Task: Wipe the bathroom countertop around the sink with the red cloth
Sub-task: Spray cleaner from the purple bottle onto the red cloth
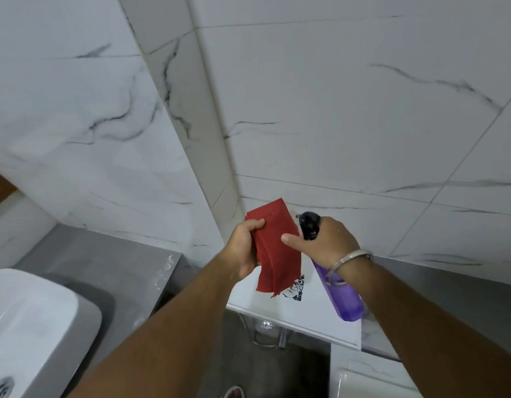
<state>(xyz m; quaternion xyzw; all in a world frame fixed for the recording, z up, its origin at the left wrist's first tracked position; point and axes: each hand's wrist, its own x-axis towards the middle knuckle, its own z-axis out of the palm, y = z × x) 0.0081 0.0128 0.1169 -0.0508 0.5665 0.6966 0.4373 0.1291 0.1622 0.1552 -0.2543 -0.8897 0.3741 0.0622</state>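
Observation:
My left hand (244, 248) grips the folded red cloth (277, 251) by its left edge and holds it up in the air before the tiled wall. My right hand (329, 242) is closed around a purple spray bottle (344, 297) with a black nozzle (309, 225); its thumb touches the cloth's right side. The nozzle sits right beside the cloth. The white sink (33, 326) stands at the lower left on the grey countertop (105, 262), well apart from both hands.
White marble-look tiled walls (334, 110) meet in a corner behind the hands. A white ledge (263, 300) with a dark printed mark lies under the cloth. Below it are a metal pipe fitting (280, 337), grey floor and a white fixture (363, 380) at the bottom right.

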